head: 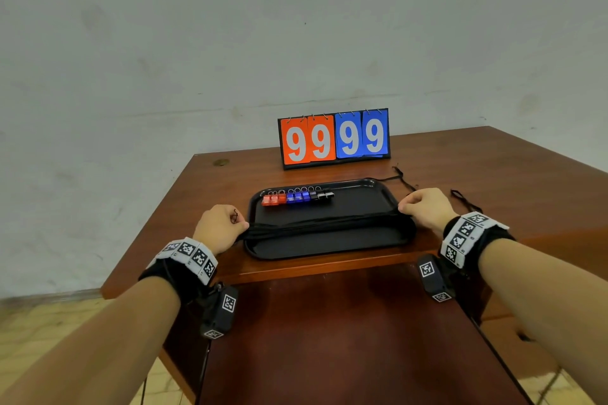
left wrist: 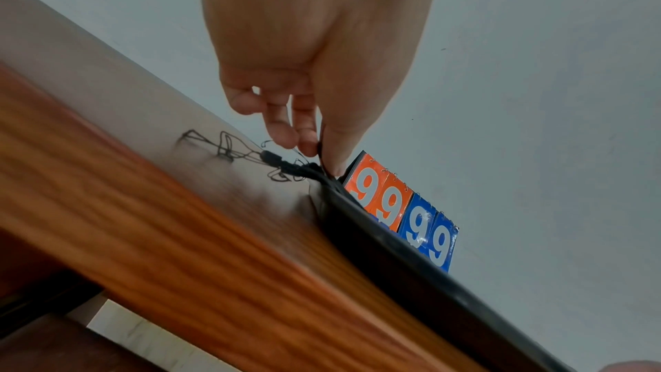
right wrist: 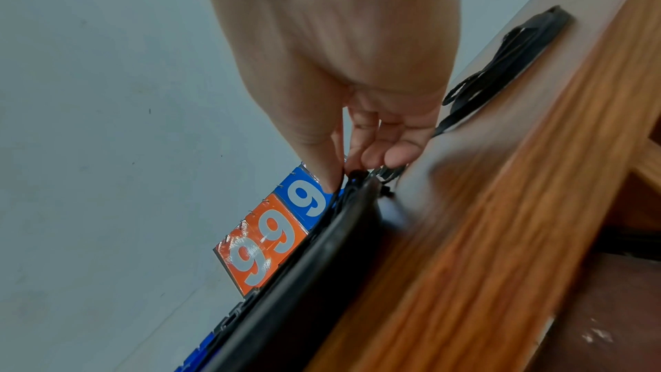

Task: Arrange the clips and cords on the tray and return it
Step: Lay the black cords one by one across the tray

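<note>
A black tray (head: 329,245) lies near the table's front edge. Along its far side runs a row of clips (head: 297,198): red, then blue, then black. A bundle of black cords (head: 322,223) is stretched flat across the tray's middle. My left hand (head: 221,227) pinches the bundle's left end (left wrist: 311,170) at the tray's left rim. My right hand (head: 424,207) pinches the right end (right wrist: 356,176) at the right rim. Loose thin strings (left wrist: 222,149) trail from the left end onto the table.
A flip scoreboard (head: 334,139) reading 9999 stands behind the tray. More black cords lie on the table: one (head: 403,179) past the tray's far right corner, another (head: 465,200) right of my right hand. The wooden table (head: 493,174) meets a wall behind.
</note>
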